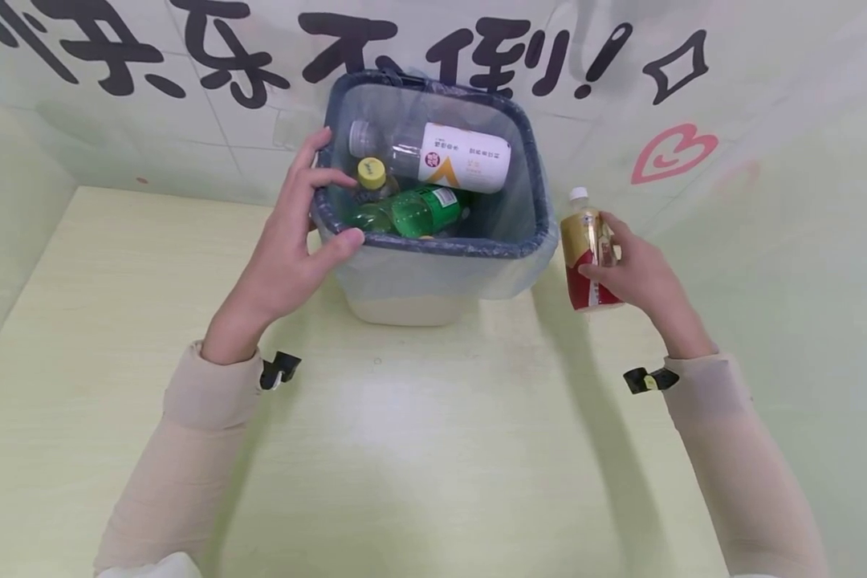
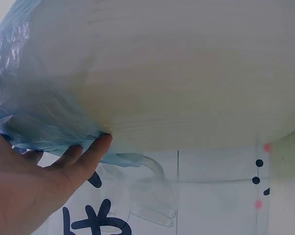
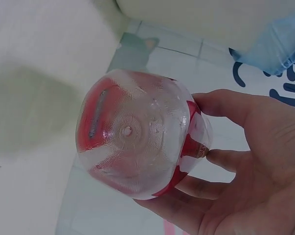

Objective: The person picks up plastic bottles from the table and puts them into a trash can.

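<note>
A trash bin [image 1: 405,311] with a dark rim and a translucent liner bag [image 1: 441,273] stands against the wall. My left hand [image 1: 274,249] grips its left rim, thumb at the front corner and the index finger reaching over the edge near a yellow-capped bottle [image 1: 372,174]. In the left wrist view the fingers [image 2: 91,156] touch the bluish liner. To the right of the bin, my right hand [image 1: 639,269] holds a plastic bottle [image 1: 580,245] with a gold and red label and white cap. Its clear base [image 3: 127,131] faces the right wrist camera.
Inside the bin lie a white-labelled bottle [image 1: 470,158] and a green bottle [image 1: 426,210]. Behind it, the wall carries large black characters [image 1: 347,40] and a pink heart [image 1: 673,152]. The pale tabletop [image 1: 419,449] extends in front of the bin.
</note>
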A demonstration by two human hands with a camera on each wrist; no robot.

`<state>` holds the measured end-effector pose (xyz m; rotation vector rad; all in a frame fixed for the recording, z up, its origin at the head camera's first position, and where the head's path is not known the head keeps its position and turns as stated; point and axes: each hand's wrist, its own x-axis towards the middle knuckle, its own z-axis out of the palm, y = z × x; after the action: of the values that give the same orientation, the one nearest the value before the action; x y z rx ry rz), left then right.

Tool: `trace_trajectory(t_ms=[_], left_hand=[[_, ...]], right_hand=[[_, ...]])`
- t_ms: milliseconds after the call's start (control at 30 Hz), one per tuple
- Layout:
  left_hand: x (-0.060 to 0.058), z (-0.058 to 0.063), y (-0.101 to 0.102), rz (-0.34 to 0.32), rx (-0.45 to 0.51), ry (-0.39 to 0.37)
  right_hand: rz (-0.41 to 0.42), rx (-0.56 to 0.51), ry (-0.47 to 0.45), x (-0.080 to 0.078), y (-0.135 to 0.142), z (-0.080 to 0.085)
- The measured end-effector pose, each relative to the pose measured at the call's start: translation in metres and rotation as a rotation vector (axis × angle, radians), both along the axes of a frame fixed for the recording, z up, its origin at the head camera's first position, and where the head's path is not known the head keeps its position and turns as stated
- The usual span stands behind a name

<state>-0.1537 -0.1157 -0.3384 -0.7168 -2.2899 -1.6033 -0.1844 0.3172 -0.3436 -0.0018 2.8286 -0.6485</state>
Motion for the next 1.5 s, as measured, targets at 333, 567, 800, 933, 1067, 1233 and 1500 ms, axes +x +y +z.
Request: trace_trajectory(t_ms=[333,567,800,933,1067,1233,1500], left_hand=[[0.001,0.000,-0.001,0.006,-0.005,-0.003],[0.001,0.000,-0.001,-0.006,0.019,-0.007],[0.000,-0.002,0.000,-0.013,0.022,-0.005],[0.000,-0.002,0.000,-0.015,0.025,-0.004],[0.001,-0.002,0.000,-0.011,0.026,-0.006],[0.001,-0.002,-0.001,-0.007,0.025,0.001],[-0.001,-0.003,-0.001,-0.011,0.025,0.002]], right_hand=[[-0.012,-0.010,0.080,0.001,-0.009,0.036],[-0.028,-0.020,0.110,0.006,-0.015,0.058],[-0.011,-0.013,0.117,0.009,-0.018,0.066],[0.009,-0.010,0.141,0.009,-0.019,0.077],[0.037,-0.014,0.170,0.009,-0.023,0.093],[0.080,0.027,0.229,0.007,-0.035,0.118],[0.099,0.097,0.258,0.010,-0.052,0.142]])
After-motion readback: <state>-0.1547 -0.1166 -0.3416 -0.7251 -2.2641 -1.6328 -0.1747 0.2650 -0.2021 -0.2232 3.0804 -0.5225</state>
